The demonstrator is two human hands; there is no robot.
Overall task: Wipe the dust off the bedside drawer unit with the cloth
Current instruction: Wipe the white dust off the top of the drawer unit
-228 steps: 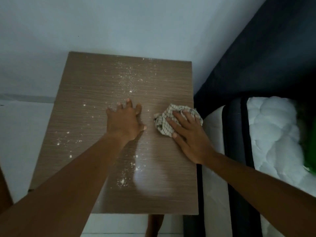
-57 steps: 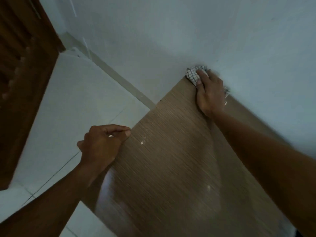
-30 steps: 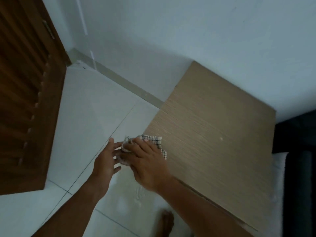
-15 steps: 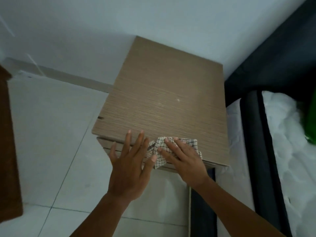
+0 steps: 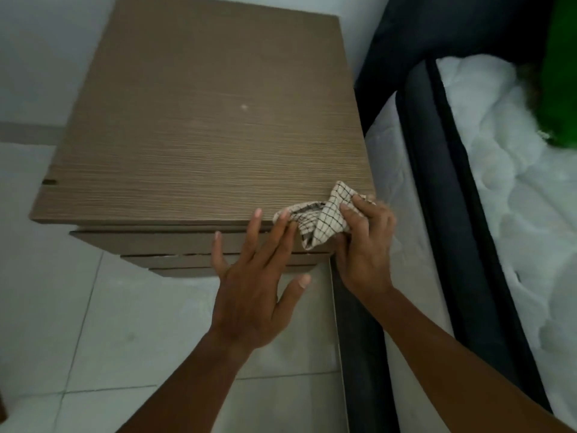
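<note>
Cloth [image 5: 324,218] bunched in gripping right hand [image 5: 363,245] at drawer unit [image 5: 203,135] front corner; left hand [image 5: 249,295] open beside.

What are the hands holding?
The right hand grips the bunched cloth by its right side. The left hand is open, holding nothing.

wall [image 5: 40,57]: pale, plain, met the floor left of the bed | floor [image 5: 62,323]: glossy white tiles, thin grout lines, left of the bed | bed [image 5: 452,214]: dark frame, white quilted mattress [image 5: 515,198] | green object [image 5: 559,64]: on the mattress, blurred | light: dim, even
</note>
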